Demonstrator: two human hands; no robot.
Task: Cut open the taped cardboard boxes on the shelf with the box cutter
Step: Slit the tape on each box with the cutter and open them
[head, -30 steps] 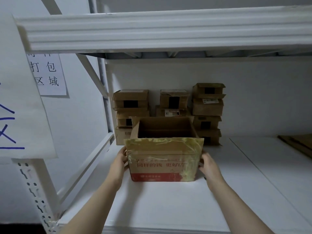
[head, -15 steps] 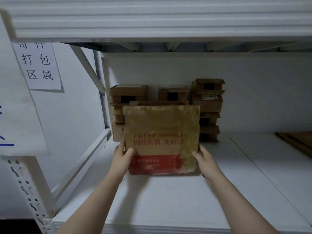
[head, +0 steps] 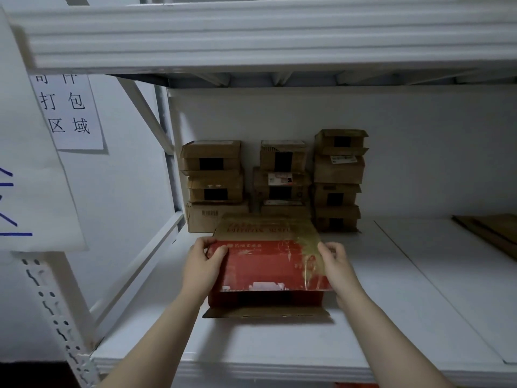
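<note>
A cardboard box (head: 265,264) with a red printed face and yellowed tape lies turned over on the white shelf (head: 279,348), red face up and towards me, a loose flap lying flat at its near edge. My left hand (head: 202,266) grips its left upper corner with curled fingers. My right hand (head: 337,263) holds the right upper corner, fingers wrapped over the taped edge. No box cutter is in view.
Three stacks of small taped cardboard boxes (head: 340,169) stand against the back wall behind the red box. Flattened cardboard (head: 492,233) lies at the far right. A shelf beam (head: 251,37) runs overhead, and paper signs (head: 67,113) hang at the left.
The box stood open side up, was tipped up on edge, and now lies rolled towards me with its red face on top. Both hands stayed on its sides.
</note>
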